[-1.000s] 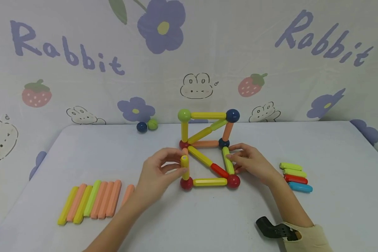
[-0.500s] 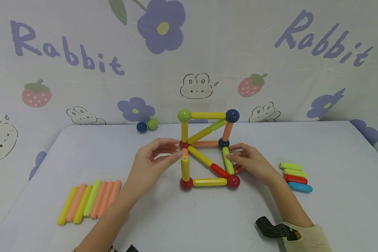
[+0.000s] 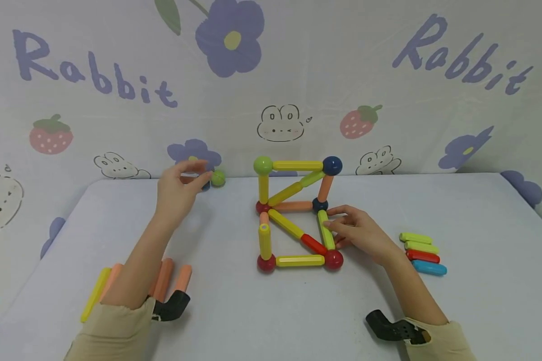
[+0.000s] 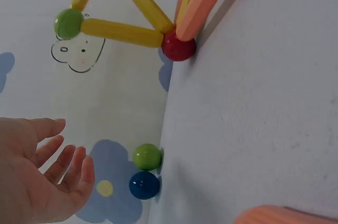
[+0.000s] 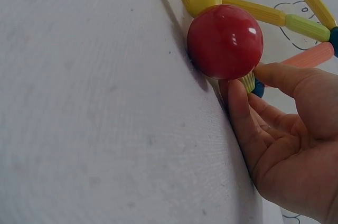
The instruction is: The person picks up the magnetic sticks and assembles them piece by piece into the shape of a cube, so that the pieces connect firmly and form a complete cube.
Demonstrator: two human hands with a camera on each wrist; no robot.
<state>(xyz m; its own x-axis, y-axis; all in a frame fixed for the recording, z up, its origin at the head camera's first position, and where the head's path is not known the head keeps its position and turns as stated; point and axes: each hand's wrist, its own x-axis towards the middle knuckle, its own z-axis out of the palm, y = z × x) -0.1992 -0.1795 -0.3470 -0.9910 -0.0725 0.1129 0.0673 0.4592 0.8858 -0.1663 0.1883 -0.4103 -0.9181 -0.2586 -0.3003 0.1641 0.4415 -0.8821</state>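
So the two loose balls, blue ball (image 4: 144,185) and green ball (image 3: 218,179), sit at the back of the table (image 3: 235,321), side by side, left of the build, and look like they're touching. The left hand (image 3: 176,193) is clearly the nearer one: from the head view the blue one peeks out just behind its fingertips and the green one lies just to the right. The left wrist view shows a gap though, so no contact, and that hand's fingers are loosely bent with nothing in them. Balls have no long axis, so I'd say only the direction to them matters here. The yellow stick (image 3: 265,243) at the frame's near left corner stands upright on a red ball (image 3: 266,263), top end bare. Over on the other side, the right hand (image 3: 360,233) pinches the lime stick (image 3: 326,234), which runs front to back between a red ball and a navy one. Further out, salmon sticks (image 3: 183,278) lie partly hidden by the left forearm, and short pieces (image 3: 422,247) are stacked in a row off to the right.
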